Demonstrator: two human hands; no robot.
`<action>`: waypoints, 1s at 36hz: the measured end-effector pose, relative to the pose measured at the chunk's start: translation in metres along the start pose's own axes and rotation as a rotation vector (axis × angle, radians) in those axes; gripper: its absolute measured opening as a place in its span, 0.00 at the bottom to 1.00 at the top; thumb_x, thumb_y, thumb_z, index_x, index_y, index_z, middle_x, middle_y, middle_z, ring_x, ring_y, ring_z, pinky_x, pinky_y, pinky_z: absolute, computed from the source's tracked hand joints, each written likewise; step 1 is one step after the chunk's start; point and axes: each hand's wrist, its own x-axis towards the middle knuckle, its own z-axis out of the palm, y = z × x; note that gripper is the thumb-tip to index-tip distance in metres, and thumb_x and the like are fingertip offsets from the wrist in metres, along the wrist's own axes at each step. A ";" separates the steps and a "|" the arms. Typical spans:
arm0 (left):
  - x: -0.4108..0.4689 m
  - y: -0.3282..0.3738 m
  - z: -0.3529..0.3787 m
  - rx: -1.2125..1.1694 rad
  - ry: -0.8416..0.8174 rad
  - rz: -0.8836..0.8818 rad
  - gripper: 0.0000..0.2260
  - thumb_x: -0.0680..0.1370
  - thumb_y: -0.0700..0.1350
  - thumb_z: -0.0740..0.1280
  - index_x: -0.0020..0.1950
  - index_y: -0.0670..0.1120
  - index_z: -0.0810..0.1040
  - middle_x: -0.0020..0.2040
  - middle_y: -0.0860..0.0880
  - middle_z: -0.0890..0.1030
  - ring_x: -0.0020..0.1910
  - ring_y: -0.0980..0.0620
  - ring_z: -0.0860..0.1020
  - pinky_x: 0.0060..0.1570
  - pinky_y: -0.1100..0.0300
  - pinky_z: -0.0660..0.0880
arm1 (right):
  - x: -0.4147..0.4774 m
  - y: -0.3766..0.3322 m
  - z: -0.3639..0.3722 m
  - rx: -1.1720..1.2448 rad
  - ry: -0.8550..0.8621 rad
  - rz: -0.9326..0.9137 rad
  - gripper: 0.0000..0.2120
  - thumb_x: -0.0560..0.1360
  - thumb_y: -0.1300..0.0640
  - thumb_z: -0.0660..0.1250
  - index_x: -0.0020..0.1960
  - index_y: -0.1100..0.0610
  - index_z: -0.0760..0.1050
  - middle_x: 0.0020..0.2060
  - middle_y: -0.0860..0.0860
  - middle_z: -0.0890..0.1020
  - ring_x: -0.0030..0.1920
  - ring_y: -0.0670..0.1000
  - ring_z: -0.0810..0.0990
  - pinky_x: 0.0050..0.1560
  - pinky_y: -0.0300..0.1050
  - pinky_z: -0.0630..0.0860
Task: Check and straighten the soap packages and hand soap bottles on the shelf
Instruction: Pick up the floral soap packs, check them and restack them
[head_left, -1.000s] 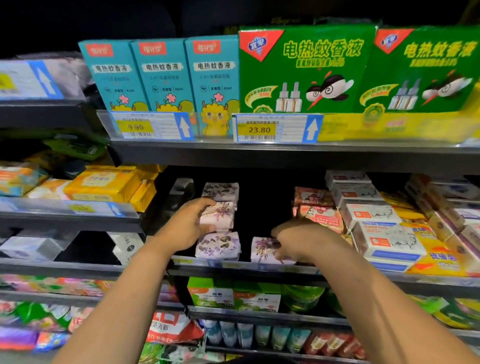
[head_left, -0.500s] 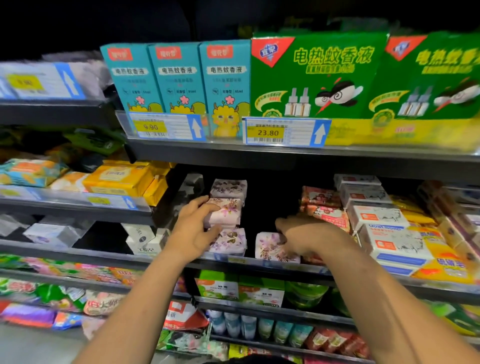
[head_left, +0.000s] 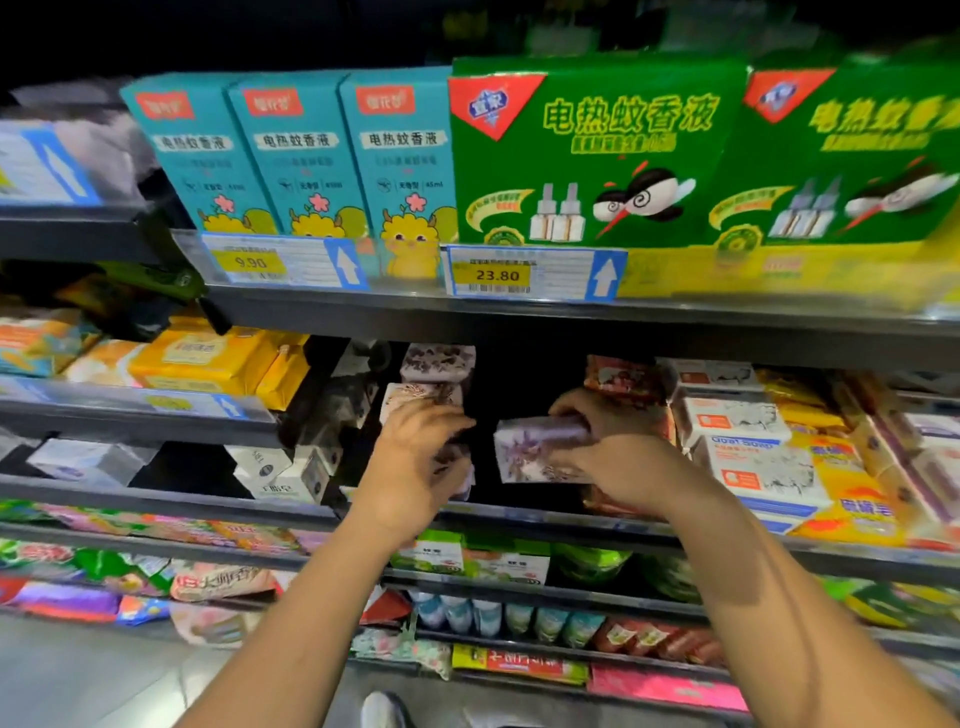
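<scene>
Centre frame, right hand (head_left: 618, 457) fingers grip the soap pack (head_left: 524, 452): light, stiff, slick-wrapped; hold its ends. The left hand (head_left: 415, 467) is blurred, grip unclear.

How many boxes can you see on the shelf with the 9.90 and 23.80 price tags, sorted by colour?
Teal boxes: 3
Green boxes: 2
Total: 5
</scene>
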 end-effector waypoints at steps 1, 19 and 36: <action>0.001 0.005 0.003 -0.018 -0.007 0.004 0.19 0.74 0.48 0.72 0.65 0.50 0.77 0.63 0.54 0.75 0.66 0.49 0.71 0.68 0.53 0.66 | -0.002 0.003 0.000 0.071 0.050 -0.004 0.14 0.76 0.49 0.72 0.59 0.43 0.72 0.50 0.47 0.79 0.50 0.50 0.78 0.43 0.41 0.73; 0.002 0.076 0.014 -0.302 -0.065 0.035 0.21 0.72 0.58 0.68 0.64 0.65 0.71 0.63 0.75 0.69 0.66 0.69 0.67 0.63 0.73 0.63 | -0.047 0.016 -0.004 1.032 0.021 0.347 0.18 0.79 0.47 0.65 0.56 0.62 0.81 0.45 0.59 0.86 0.43 0.59 0.84 0.37 0.48 0.80; 0.000 0.092 0.009 -0.858 -0.139 -0.427 0.22 0.77 0.51 0.66 0.70 0.59 0.66 0.62 0.56 0.80 0.61 0.59 0.78 0.53 0.65 0.75 | -0.048 0.016 0.004 0.921 0.106 0.073 0.13 0.77 0.61 0.70 0.61 0.55 0.79 0.53 0.55 0.86 0.56 0.56 0.84 0.60 0.53 0.78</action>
